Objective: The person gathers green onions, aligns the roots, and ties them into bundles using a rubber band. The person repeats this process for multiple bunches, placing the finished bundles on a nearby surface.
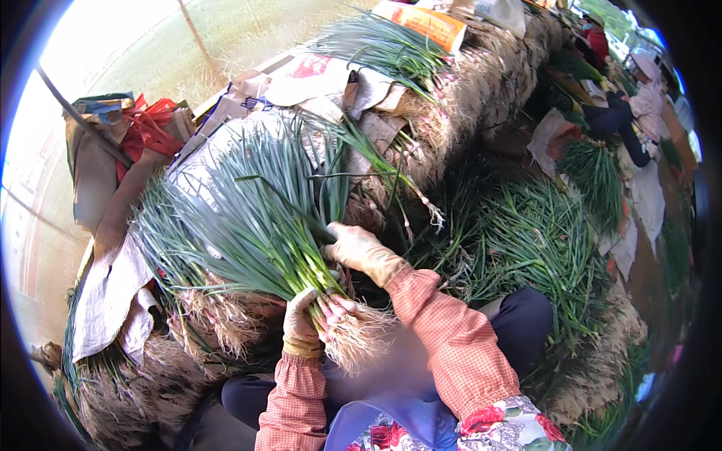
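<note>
My gloved left hand (pixel 300 320) is closed around the lower stems of a thick bunch of green onions (pixel 287 242). Pinkish bulbs (pixel 337 309) and pale, shaggy roots (pixel 358 338) stick out past that hand, pointing towards me. My right hand (pixel 358 253), also gloved, is at the bunch's right side with its fingertips against the leaves. Leaves partly hide those fingers, so whether they grip a leaf is unclear. Left of the held bunch, a second batch of green onions (pixel 208 304) lies on the pile. Loose stalks (pixel 389 166) hang over the pile's edge just beyond my right hand.
A long stack of rooted onions (pixel 479 84) runs to the back right, partly covered by sacking (pixel 307 79). Loose green leaves (pixel 536 242) heap at my right. A red plastic bag (pixel 149 127) lies at back left. Two people (pixel 646 107) (pixel 598 42) sit farther right.
</note>
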The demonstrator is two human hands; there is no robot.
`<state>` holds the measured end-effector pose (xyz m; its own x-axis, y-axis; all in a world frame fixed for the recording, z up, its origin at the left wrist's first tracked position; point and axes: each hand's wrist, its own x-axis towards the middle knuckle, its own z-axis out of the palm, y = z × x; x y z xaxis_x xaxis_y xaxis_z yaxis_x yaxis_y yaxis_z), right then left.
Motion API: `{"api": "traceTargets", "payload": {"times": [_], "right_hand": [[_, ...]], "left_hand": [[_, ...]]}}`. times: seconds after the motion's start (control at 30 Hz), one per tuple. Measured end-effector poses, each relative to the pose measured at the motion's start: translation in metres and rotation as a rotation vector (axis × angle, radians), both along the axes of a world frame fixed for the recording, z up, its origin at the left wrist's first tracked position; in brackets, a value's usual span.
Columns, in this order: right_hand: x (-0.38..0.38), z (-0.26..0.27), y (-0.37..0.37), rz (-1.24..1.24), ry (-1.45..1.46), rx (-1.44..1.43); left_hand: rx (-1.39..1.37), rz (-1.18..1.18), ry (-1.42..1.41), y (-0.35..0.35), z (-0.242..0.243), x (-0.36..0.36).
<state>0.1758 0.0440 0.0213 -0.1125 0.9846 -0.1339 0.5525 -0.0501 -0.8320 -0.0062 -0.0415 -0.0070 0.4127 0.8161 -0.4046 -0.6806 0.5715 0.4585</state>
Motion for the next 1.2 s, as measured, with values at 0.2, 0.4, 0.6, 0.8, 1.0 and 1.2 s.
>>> {"api": "traceTargets", "payload": {"times": [0.2,0.4,0.6,0.8,1.0,1.2], "right_hand": [[-0.016,-0.001,-0.02,0.22,-0.506,0.436],[0.027,-0.038,0.0,-0.413,-0.132,0.211],[0.109,-0.047,-0.048,0.172,-0.514,-0.235],[0.141,-0.047,0.012,-0.584,-0.204,-0.004],[0.161,-0.019,0.033,-0.672,-0.152,0.324],[0.09,-0.007,-0.034,-0.375,0.863,0.037]], "left_hand": [[0.048,-0.001,0.084,-0.001,0.017,0.0],[0.14,0.024,-0.089,0.003,0.011,0.005],[0.167,0.05,-0.279,0.003,0.021,0.015],[0.187,-0.024,-0.155,0.01,0.027,0.002],[0.404,-0.005,-0.343,0.017,0.055,-0.036],[0.481,0.083,-0.374,0.021,0.03,-0.052]]}}
